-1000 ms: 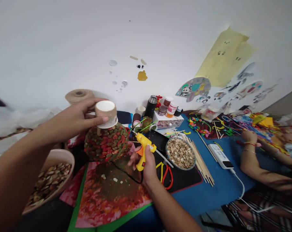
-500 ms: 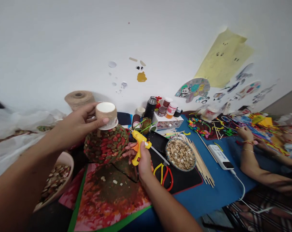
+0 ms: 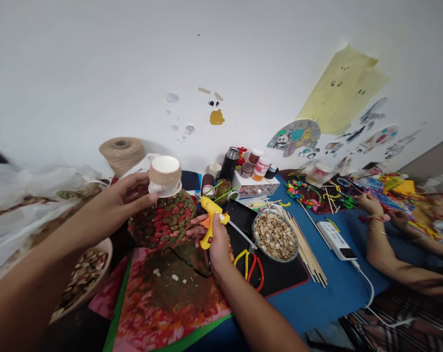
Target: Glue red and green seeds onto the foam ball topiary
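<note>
My right hand (image 3: 218, 244) is closed round a yellow hot glue gun (image 3: 211, 215), its nozzle pointing up and left and a glue stick out of its back. My left hand (image 3: 133, 198) is beside a white paper cup (image 3: 165, 177) partly wrapped in twine, thumb and fingers apart at the cup's lower left; the fingertips are partly hidden. The cup sits upside down on a rounded form (image 3: 166, 220) covered in red and green pieces. Under that form lies a paint-stained red and green sheet (image 3: 158, 318) with several small pale bits.
A twine spool (image 3: 121, 154) stands at the back left. To the right are a bowl of shells (image 3: 275, 235), red-and-yellow-handled pliers (image 3: 253, 269), wooden sticks (image 3: 309, 249) and a power strip (image 3: 336, 240). A tub of shells (image 3: 84, 278) is at left. Another person's arms (image 3: 386, 249) work at right.
My left thumb has drawn back from the cup's side to its lower left edge, leaving more of the twine in sight. My right hand and the glue gun have hardly moved.
</note>
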### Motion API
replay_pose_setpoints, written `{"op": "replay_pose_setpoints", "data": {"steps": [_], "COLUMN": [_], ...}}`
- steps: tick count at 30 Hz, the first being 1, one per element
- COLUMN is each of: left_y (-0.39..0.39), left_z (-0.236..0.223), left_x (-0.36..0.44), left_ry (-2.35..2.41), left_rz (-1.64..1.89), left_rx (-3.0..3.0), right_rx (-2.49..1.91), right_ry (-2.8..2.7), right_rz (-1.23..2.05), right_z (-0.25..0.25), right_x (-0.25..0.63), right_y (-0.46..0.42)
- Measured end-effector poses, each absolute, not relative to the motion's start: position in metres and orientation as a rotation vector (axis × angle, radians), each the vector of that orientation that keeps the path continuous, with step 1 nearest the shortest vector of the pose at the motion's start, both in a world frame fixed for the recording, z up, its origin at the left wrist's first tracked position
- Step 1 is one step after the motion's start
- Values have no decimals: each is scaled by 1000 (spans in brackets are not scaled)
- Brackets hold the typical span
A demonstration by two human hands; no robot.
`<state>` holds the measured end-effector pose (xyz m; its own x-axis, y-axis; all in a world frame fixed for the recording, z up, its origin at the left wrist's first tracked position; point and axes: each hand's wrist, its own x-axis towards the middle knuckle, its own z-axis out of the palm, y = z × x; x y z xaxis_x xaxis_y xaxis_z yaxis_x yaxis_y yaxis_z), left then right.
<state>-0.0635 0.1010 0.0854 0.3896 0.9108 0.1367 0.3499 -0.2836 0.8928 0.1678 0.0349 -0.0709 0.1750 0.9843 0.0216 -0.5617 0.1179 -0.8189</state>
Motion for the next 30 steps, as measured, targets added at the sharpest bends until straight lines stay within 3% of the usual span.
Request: {"op": "replay_pose_setpoints", "data": {"steps": [10,30], "left_y": [91,84], "left_z": [64,76], "left_x": [-69,-76], "left_ry": [1235,1339], "left_rz": [855,801], "left_rx": [1820,1884], "right_rx": [-768,-823], "right_ry": [-649,-724], "right_rz": [1274,1311], "right_z": [-67,-34], "right_x": [165,160], "right_y": [42,85]}}
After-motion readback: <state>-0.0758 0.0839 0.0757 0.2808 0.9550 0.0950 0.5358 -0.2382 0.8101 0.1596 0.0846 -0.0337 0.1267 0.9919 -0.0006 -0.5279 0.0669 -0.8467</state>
